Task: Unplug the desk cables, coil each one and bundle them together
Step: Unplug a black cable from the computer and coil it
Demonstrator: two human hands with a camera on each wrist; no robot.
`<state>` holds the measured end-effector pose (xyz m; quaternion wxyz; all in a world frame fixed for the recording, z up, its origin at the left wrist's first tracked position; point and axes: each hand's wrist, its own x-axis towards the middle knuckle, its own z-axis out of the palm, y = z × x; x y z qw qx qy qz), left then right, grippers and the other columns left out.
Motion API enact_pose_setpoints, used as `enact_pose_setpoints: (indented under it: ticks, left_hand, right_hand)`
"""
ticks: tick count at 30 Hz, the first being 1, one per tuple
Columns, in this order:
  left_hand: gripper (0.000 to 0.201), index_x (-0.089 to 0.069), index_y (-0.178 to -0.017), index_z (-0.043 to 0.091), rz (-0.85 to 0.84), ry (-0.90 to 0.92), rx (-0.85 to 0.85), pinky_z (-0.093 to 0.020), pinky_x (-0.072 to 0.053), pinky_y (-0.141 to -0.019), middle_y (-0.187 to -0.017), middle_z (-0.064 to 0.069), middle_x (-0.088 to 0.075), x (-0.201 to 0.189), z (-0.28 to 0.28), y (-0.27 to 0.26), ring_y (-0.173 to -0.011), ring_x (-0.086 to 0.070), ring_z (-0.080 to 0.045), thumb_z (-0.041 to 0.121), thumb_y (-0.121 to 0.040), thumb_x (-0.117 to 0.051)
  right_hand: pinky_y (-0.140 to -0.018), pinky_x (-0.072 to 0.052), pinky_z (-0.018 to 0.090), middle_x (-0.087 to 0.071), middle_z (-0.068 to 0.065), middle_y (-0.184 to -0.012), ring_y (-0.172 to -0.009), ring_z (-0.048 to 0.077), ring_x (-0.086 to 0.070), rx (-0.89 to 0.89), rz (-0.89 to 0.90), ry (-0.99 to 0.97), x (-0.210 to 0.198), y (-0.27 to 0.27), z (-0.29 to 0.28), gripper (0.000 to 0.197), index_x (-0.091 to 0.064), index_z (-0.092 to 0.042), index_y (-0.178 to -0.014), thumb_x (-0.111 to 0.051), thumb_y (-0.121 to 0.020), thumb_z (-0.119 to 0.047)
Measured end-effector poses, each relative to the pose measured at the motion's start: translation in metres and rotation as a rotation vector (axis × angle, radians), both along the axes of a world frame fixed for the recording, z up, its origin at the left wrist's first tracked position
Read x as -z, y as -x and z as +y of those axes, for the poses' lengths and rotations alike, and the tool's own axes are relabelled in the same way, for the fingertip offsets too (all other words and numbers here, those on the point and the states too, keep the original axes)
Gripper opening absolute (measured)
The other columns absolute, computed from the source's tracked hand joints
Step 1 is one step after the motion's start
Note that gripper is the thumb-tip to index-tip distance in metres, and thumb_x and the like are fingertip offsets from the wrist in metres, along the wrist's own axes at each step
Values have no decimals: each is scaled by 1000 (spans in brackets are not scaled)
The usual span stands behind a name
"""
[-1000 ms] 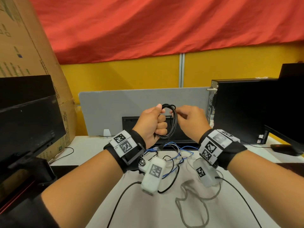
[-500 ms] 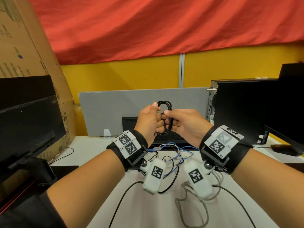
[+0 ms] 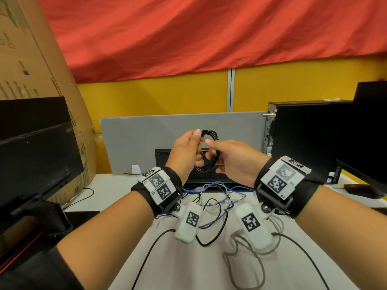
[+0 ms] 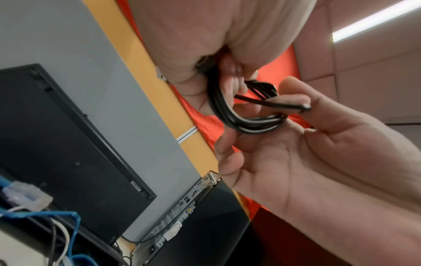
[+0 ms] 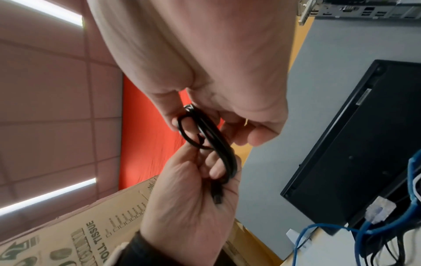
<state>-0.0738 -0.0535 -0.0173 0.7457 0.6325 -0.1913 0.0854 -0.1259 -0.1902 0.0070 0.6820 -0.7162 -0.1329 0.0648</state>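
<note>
Fingers (image 3: 196, 141) of both hands grip black coil (image 3: 210, 152).

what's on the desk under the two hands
Loose cables: a blue cable, black, white and grey ones, tangled on the white desk. The wrists hide part of the tangle.

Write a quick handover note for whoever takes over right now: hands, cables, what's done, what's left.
Left hand grips the coiled black cable, held up above the desk.
Right hand pinches the coil's loops, apparently tucking the loose end.
Done: one black cable coiled.
Left: blue cable, white cable, grey cable and other black leads lie loose on the desk; coil each, then bundle all.
</note>
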Motion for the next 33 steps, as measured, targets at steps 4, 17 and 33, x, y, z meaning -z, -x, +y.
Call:
enact_pose_setpoints:
  ticks: [4, 17, 33]
  left_hand:
    - [30, -52, -80, 14, -27, -6, -23, -17, -29, -37, -54, -4, -35, 2, 0, 0, -48, -35, -15, 29, -103, -42]
    - [29, -48, -79, 15, -31, 7, -138, -19, -24, -40, -48, 8, -28, -1, 15, -12, -40, -23, -8, 29, -104, -40]
    - [27, -53, -81, 17, -83, -86, -166, -23, -29, -41, -48, 10, -31, 4, 14, -17, -44, -27, -10, 29, -103, -41]
  right_hand:
    - [-70, -37, 31, -67, 8, -83, -78, 14, -59, 105, -108, 245, -1, 0, 4, 17, -63, -20, -80, -60, -92, -32]
    - [-55, -60, 32, -70, 9, -72, -54, 18, -67, 355, -236, 397, 2, 0, 11, 27, -68, -5, -82, -64, -89, -30]
    - [-73, -54, 35, -63, 8, -78, -74, 21, -56, 259, -46, -97, 1, 1, 7, 30, -61, -7, -73, -53, -98, -22]
